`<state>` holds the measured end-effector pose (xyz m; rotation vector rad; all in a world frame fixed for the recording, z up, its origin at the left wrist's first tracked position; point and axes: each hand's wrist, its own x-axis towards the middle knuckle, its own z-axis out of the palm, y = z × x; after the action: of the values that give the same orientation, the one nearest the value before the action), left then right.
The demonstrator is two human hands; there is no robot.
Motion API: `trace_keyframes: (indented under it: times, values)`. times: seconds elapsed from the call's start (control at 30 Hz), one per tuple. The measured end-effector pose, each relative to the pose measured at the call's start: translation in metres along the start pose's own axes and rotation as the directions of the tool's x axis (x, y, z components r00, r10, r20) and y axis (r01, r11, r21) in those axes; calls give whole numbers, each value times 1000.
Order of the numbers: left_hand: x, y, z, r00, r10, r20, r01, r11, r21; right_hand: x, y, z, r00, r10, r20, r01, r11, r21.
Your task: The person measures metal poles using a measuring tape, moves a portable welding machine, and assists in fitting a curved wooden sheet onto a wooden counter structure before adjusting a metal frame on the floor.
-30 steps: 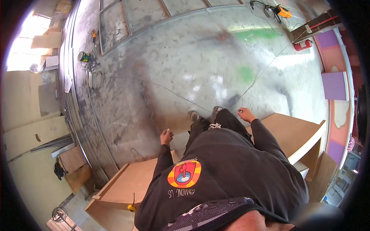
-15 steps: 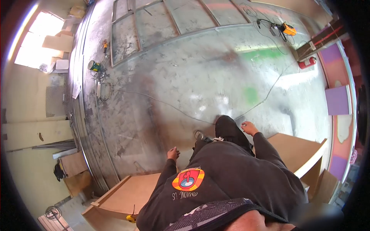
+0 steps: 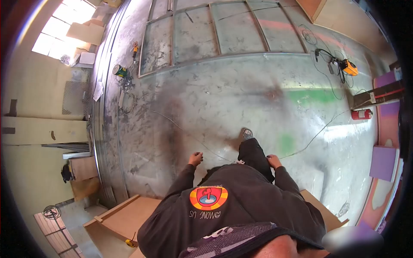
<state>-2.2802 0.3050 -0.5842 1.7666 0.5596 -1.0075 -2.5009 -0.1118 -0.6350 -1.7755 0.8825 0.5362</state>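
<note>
My left hand point(image 3: 195, 159) hangs beside my body with its fingers loosely bent and somewhat apart, and nothing shows in it. On the other side, my right hand point(image 3: 274, 161) is closed, its fingers curled in; what it holds, if anything, is too small to make out. Both hands are above the grey floor point(image 3: 223, 107), touching nothing around them. Between them are my dark trousers point(image 3: 254, 157) and one shoe point(image 3: 247, 133). A thin cable point(image 3: 314, 142) runs over the floor ahead of me.
A metal frame point(image 3: 219, 54) lies ahead. An orange-yellow machine point(image 3: 349, 68) with cables and a red extinguisher point(image 3: 361, 114) are at the right. Green can point(image 3: 120, 71) and long metal profiles point(image 3: 100, 129) are at the left. Wooden cabinets point(image 3: 131, 213) flank me, one bearing a yellow tape measure point(image 3: 130, 243).
The view has moved forward, showing more of the metal frame, while the cabinets have slid back toward the bottom edge. One leg has stepped forward. Both hands have swung a little.
</note>
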Motion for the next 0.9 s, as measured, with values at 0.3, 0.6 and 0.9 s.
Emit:
trace_keyframes:
  times: [0.3, 0.6, 0.9]
  values:
    - [34, 147, 20, 998, 30, -52, -31, 999, -31, 118, -147, -130, 999, 36, -38, -30, 986, 162]
    - [165, 279, 44, 1000, 28, 14, -26, 991, -128, 254, -234, -127, 1000, -22, 12, 21, 997, 78]
    - [289, 460, 87, 959, 209, 192, -250, 942, 223, 345, -410, -136, 1000, -6, 17, 2, 974, 228]
